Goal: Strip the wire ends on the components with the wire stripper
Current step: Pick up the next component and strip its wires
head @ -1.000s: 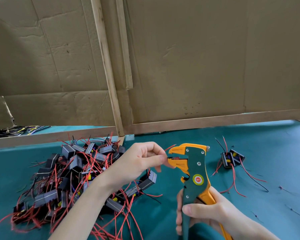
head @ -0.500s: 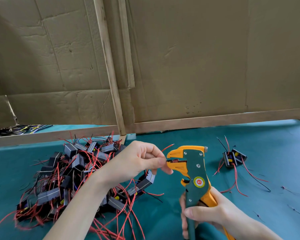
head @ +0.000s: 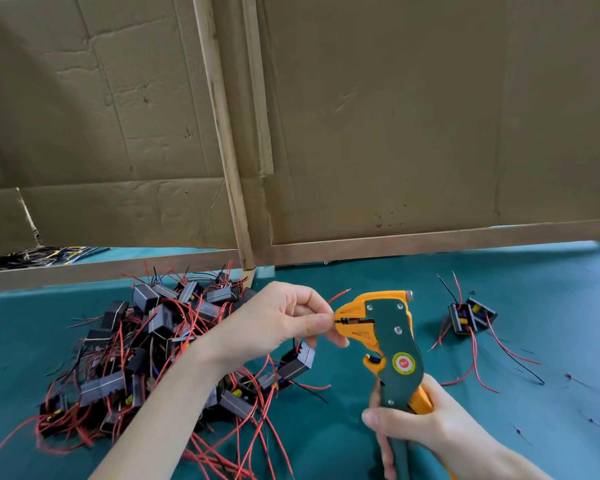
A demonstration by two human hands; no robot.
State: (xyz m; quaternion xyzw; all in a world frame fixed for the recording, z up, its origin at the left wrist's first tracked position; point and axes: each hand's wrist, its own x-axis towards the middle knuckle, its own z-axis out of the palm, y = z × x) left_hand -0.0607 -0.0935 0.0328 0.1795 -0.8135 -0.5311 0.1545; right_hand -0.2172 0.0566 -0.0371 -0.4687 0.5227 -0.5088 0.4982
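Observation:
My right hand [head: 426, 431] grips the handles of a green and orange wire stripper [head: 392, 344], held upright with its jaws pointing left. My left hand [head: 278, 323] pinches a thin wire between thumb and forefinger, and the wire's end sits in the stripper's jaws [head: 343, 321]. A small black component [head: 297, 363] hangs on that wire below my left hand. A red wire end [head: 338, 296] sticks up above the jaws.
A large heap of black components with red and black wires [head: 146, 358] lies on the teal cloth [head: 534, 299] at left. A small group of components [head: 468, 317] lies at right. Cardboard panels on wooden strips [head: 395, 133] wall off the back.
Both hands and the stripper have held nearly the same place. The stripper's head has dropped slightly and its jaws have closed in on the wire.

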